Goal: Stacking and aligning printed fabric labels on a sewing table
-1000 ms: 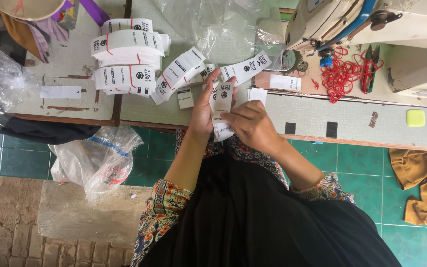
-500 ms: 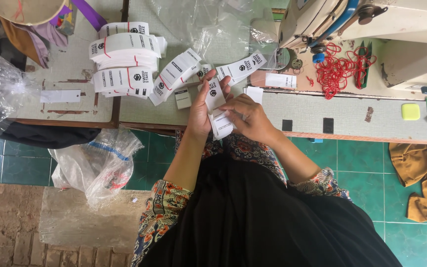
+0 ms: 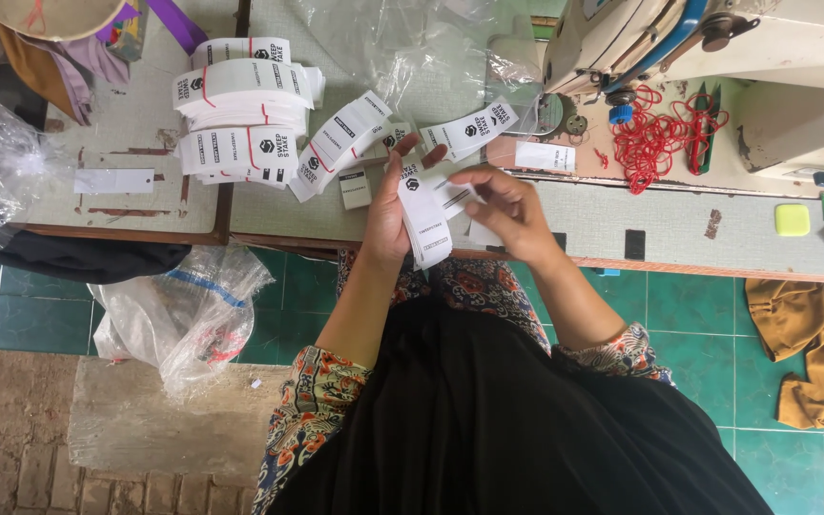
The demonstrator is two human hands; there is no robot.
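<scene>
My left hand [image 3: 388, 215] grips a stack of white paper tags [image 3: 426, 221] with black print, held over the near edge of the table [image 3: 679, 229]. My right hand [image 3: 512, 212] pinches the top tag of that stack between thumb and fingers, close beside the left hand. Just beyond the hands lie bundles of the same tags [image 3: 336, 143], bound with red bands. A taller pile of tag bundles [image 3: 240, 119] sits to the left on the table.
A sewing machine [image 3: 717, 57] stands at the back right with a tangle of red bands [image 3: 655, 143] beside it. Clear plastic bags [image 3: 402, 38] lie behind the tags. A plastic sack [image 3: 183, 305] hangs below the table's left part. Brown cloth [image 3: 813, 343] lies on the green tiled floor.
My right hand has shifted a little to the right and now pinches the top tag, spreading it from the stack. The left hand keeps its hold.
</scene>
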